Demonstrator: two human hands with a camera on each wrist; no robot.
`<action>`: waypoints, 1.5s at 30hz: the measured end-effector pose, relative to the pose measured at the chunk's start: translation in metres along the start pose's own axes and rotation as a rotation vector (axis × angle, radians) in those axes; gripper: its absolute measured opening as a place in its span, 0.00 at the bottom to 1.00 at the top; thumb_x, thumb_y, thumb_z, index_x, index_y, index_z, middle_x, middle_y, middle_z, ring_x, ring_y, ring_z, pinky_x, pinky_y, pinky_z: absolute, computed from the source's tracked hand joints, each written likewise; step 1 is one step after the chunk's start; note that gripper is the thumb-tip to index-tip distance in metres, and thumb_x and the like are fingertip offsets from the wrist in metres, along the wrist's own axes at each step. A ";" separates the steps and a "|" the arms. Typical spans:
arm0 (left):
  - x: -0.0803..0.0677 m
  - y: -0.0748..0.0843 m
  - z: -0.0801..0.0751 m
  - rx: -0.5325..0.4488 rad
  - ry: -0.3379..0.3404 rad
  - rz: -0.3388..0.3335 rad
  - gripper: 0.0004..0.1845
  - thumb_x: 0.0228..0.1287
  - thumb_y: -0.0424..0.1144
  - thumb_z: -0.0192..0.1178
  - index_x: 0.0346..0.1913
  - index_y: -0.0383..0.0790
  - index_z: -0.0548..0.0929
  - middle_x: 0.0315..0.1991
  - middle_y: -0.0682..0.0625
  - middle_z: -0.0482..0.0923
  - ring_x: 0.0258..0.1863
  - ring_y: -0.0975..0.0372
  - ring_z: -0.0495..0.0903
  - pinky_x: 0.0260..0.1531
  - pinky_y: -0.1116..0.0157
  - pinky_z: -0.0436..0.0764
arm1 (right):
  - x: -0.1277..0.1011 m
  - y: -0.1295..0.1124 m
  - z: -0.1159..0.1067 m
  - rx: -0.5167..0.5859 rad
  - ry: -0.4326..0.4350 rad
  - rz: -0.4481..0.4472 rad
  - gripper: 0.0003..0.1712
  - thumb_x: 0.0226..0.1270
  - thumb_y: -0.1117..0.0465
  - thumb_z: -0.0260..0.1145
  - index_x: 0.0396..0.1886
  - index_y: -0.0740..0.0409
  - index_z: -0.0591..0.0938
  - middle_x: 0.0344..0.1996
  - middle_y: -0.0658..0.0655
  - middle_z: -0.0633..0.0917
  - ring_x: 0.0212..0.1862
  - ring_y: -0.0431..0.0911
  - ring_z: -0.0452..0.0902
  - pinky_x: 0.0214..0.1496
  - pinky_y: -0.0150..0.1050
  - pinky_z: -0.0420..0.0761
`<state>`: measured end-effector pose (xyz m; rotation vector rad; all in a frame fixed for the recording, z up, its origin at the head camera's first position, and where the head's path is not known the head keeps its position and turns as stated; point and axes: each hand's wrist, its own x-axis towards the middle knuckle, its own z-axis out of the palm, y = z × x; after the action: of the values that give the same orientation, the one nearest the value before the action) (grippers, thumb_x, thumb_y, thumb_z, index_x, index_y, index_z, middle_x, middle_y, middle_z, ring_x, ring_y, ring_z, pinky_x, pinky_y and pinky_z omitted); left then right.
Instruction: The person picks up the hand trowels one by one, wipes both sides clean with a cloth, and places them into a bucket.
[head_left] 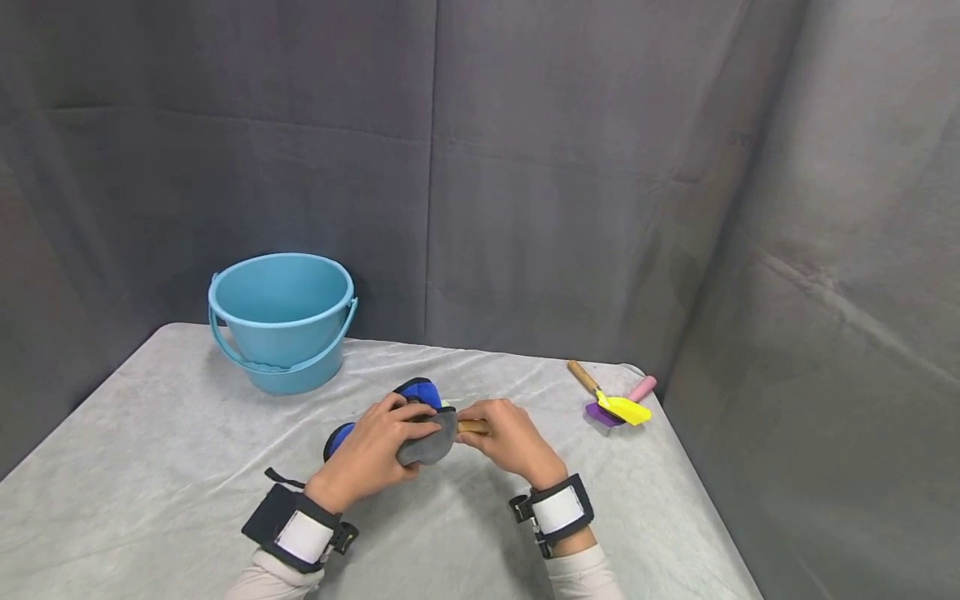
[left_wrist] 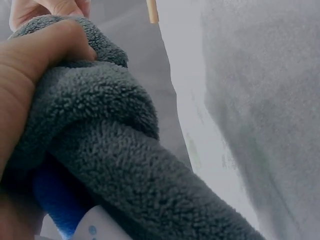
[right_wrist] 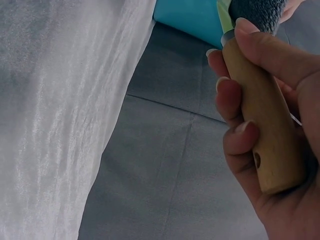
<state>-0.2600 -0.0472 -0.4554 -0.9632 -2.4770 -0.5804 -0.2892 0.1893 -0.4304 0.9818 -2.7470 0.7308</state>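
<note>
Near the table's [head_left: 150, 467] middle, the left hand [head_left: 375, 454] curls its fingers round a grey cloth [head_left: 429, 442] wrapping a tool's head; the right hand [head_left: 510, 437] grips its wooden handle [right_wrist: 262, 130]

Bucket [head_left: 281, 321] back left on table [head_left: 150, 483], trowels [head_left: 615, 404] back right, hands between
</note>
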 end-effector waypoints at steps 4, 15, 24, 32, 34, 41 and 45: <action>0.000 -0.002 -0.002 0.007 -0.013 -0.019 0.31 0.36 0.34 0.83 0.52 0.49 0.90 0.58 0.52 0.83 0.55 0.55 0.75 0.53 0.50 0.79 | -0.001 0.001 -0.001 -0.009 0.006 0.015 0.12 0.64 0.56 0.75 0.46 0.52 0.91 0.38 0.47 0.90 0.35 0.35 0.81 0.37 0.35 0.81; 0.000 -0.008 -0.009 0.028 -0.026 -0.046 0.30 0.37 0.33 0.83 0.51 0.48 0.90 0.57 0.51 0.83 0.54 0.54 0.75 0.51 0.50 0.79 | -0.002 0.003 -0.006 0.002 0.029 0.010 0.12 0.63 0.58 0.76 0.46 0.53 0.91 0.38 0.47 0.90 0.35 0.36 0.81 0.38 0.36 0.81; -0.007 -0.021 -0.023 0.043 -0.039 -0.093 0.28 0.38 0.32 0.83 0.49 0.47 0.91 0.57 0.51 0.83 0.53 0.53 0.76 0.53 0.51 0.79 | -0.004 0.003 -0.007 0.023 0.039 0.024 0.12 0.62 0.58 0.76 0.45 0.54 0.91 0.37 0.47 0.90 0.35 0.34 0.81 0.39 0.36 0.81; -0.012 -0.031 -0.027 0.050 -0.009 -0.108 0.28 0.36 0.30 0.83 0.48 0.45 0.91 0.55 0.49 0.84 0.52 0.52 0.77 0.51 0.52 0.80 | -0.004 0.002 -0.008 0.035 0.040 0.026 0.11 0.62 0.59 0.77 0.44 0.53 0.91 0.35 0.46 0.90 0.32 0.33 0.79 0.36 0.34 0.80; -0.012 -0.033 -0.028 0.050 -0.005 -0.105 0.28 0.37 0.30 0.82 0.49 0.44 0.91 0.55 0.49 0.84 0.52 0.51 0.77 0.51 0.53 0.80 | -0.003 0.002 -0.008 0.042 0.039 0.028 0.11 0.62 0.59 0.77 0.44 0.54 0.91 0.35 0.46 0.90 0.32 0.33 0.79 0.36 0.34 0.80; -0.014 -0.031 -0.041 0.030 0.029 -0.116 0.27 0.41 0.30 0.80 0.52 0.42 0.90 0.54 0.47 0.85 0.51 0.51 0.79 0.51 0.52 0.80 | -0.004 0.002 -0.008 0.146 -0.012 0.024 0.11 0.62 0.61 0.76 0.44 0.56 0.91 0.35 0.48 0.90 0.31 0.33 0.79 0.35 0.32 0.81; -0.013 -0.026 -0.049 0.042 0.064 -0.097 0.28 0.42 0.32 0.79 0.53 0.43 0.90 0.55 0.48 0.85 0.50 0.52 0.78 0.50 0.52 0.80 | -0.004 0.000 -0.008 0.170 -0.029 0.024 0.11 0.62 0.62 0.76 0.45 0.56 0.91 0.36 0.48 0.90 0.32 0.33 0.80 0.36 0.31 0.81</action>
<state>-0.2583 -0.0963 -0.4275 -0.7998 -2.4792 -0.5785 -0.2864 0.1951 -0.4248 0.9998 -2.7626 0.9752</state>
